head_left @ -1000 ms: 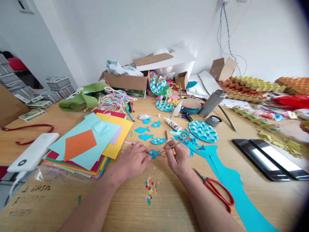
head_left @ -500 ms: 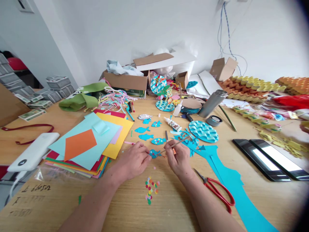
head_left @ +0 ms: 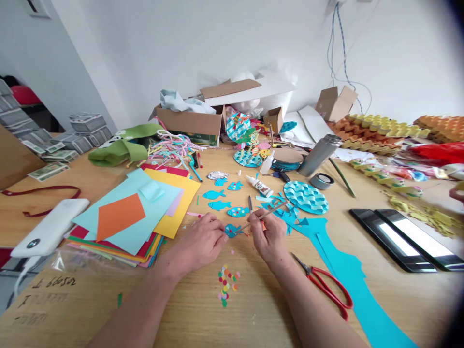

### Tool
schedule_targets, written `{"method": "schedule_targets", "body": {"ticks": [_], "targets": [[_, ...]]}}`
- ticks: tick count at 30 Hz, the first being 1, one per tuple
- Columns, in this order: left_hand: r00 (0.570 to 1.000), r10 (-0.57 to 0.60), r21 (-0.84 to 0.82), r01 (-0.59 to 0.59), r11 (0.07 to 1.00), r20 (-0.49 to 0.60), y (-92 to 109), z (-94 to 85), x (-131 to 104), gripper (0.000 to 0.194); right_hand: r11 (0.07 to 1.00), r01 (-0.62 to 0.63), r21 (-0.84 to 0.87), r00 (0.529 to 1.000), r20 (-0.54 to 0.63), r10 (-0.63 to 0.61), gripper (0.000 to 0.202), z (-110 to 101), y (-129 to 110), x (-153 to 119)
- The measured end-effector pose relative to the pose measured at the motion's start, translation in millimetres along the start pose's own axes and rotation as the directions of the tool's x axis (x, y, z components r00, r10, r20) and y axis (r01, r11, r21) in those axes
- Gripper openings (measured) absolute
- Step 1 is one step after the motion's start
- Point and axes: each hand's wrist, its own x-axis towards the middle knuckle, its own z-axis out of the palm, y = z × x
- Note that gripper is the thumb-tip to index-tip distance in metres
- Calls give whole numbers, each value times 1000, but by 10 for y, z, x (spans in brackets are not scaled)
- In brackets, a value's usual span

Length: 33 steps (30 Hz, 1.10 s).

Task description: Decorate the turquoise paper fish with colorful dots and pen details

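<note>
My right hand (head_left: pixel 270 237) is closed around a thin stick (head_left: pixel 278 208), possibly a brush, in a pencil-like grip. Its lower tip meets a blue paper fish (head_left: pixel 232 230) with red dots, near the tail. Curled fingers of my left hand (head_left: pixel 203 239) press on the left end of that fish and hide part of it. Beyond lie a dotted paper fish (head_left: pixel 237 211) and several plain ones (head_left: pixel 219 205). A white glue bottle (head_left: pixel 259 186) rests on its side further back. Small coloured paper dots (head_left: pixel 227 282) are scattered between my forearms.
Red-handled scissors (head_left: pixel 328 287) lie beside a long blue paper offcut (head_left: pixel 357 280). Coloured paper sheets (head_left: pixel 121 215) are stacked on the left, near a white power bank (head_left: pixel 50 227). Two black phone-like slabs (head_left: pixel 393 239) and a metal flask (head_left: pixel 319 154) are on the right. Another person's hand (head_left: pixel 457 192) shows at the right edge.
The stick's tip has shifted slightly left over the fish's tail, and its upper end has tipped a little up and right. My left hand has hardly moved.
</note>
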Motion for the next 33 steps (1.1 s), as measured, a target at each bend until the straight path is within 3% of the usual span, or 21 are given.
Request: {"method": "schedule_targets", "body": {"ticks": [33], "targets": [[1000, 12, 35, -12, 999, -6, 16, 4, 4, 35, 1000, 17, -3, 999, 38, -17, 25, 1, -49, 30]]}}
